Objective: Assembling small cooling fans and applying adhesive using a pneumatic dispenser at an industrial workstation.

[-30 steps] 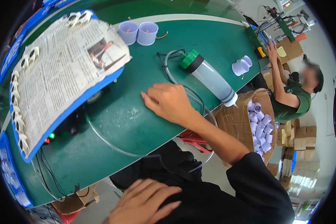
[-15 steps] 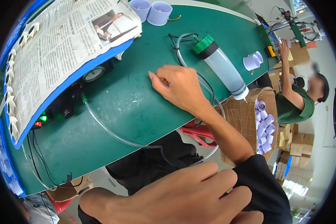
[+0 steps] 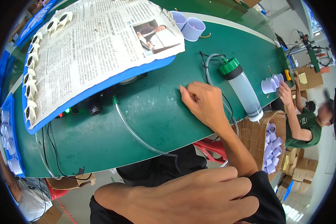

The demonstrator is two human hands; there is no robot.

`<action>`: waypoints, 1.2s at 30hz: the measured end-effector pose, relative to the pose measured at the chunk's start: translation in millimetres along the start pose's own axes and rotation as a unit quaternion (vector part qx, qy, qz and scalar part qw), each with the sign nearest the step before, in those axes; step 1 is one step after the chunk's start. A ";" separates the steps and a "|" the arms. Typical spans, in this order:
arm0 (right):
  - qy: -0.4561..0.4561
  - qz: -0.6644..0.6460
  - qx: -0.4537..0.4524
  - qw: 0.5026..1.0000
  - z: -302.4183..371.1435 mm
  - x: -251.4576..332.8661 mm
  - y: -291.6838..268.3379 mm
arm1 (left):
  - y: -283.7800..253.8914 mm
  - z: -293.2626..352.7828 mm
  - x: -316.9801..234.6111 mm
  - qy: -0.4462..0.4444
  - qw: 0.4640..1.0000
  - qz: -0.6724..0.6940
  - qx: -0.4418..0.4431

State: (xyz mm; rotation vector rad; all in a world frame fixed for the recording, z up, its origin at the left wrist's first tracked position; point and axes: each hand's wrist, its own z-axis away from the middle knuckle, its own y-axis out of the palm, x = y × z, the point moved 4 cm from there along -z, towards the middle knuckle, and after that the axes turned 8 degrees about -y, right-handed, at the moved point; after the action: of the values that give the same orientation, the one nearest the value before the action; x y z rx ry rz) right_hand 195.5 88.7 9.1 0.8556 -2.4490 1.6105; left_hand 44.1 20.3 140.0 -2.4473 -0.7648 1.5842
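Observation:
My right hand (image 3: 205,102) rests on the green table (image 3: 164,130), its fingers curled into a loose fist with nothing showing in it. Just right of it lies a large clear syringe barrel (image 3: 245,89) with a green cap and white nozzle, apart from my fingers. A clear hose (image 3: 209,67) runs from that cap past my hand. Close to the camera, my left hand (image 3: 186,190) reaches rightward in front of my right sleeve. Its fingers are bent and their tips are hidden, so what they hold, if anything, cannot be seen.
At left, newspaper (image 3: 97,59) with several white fan wheels (image 3: 31,89) covers a blue tray (image 3: 112,91). Lavender cups (image 3: 194,30) stand behind. A cardboard box (image 3: 250,130) of lavender cylinders sits right. A co-worker's hand (image 3: 285,93) is at other cups; a blue bin (image 3: 20,156) stands left.
The view has swung left, so the table's things sit farther right. My right hand stays by the syringe barrel. The co-worker's hand has come down to the lavender cups.

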 end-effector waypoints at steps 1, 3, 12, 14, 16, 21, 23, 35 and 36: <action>0.003 -0.001 0.004 1.000 0.3 -0.6 0.2 | -3.0 -0.6 0.0 0.004 1.000 -0.008 -0.013; 0.001 -0.009 0.005 1.000 0.6 0.5 -0.4 | -4.8 -3.0 -2.4 0.011 0.999 -0.023 -0.024; -0.008 -0.024 -0.007 1.000 5.4 -3.8 -1.3 | -1.3 -24.7 -18.1 0.063 0.972 -0.196 -0.116; -0.021 -0.020 -0.009 1.000 5.1 -3.6 -2.8 | -1.2 -34.6 -24.0 0.073 0.959 -0.256 -0.093; -0.022 -0.027 -0.007 0.999 3.0 -4.2 -0.8 | 0.0 -45.6 -32.1 0.087 0.962 -0.244 -0.090; -0.042 -0.027 -0.019 0.999 0.9 -1.1 -0.5 | 27.3 -65.6 -44.4 0.203 0.952 -0.209 -0.096; -0.044 -0.022 -0.025 0.998 -0.6 0.6 -1.1 | 38.5 -62.4 -49.5 0.208 0.942 -0.251 -0.085; 0.117 -0.027 -0.056 0.991 26.8 -45.6 -115.0 | 70.5 1.4 104.6 0.117 0.936 -0.333 0.002; 0.114 0.062 -0.092 0.987 39.2 -75.3 -141.1 | 66.2 0.7 108.6 0.122 0.936 -0.331 -0.004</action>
State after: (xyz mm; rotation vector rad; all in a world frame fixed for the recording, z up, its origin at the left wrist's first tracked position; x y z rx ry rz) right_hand 337.3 44.3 80.0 0.4733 -2.4790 1.3998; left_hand 101.2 14.9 26.4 -1.9988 -1.3523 1.0008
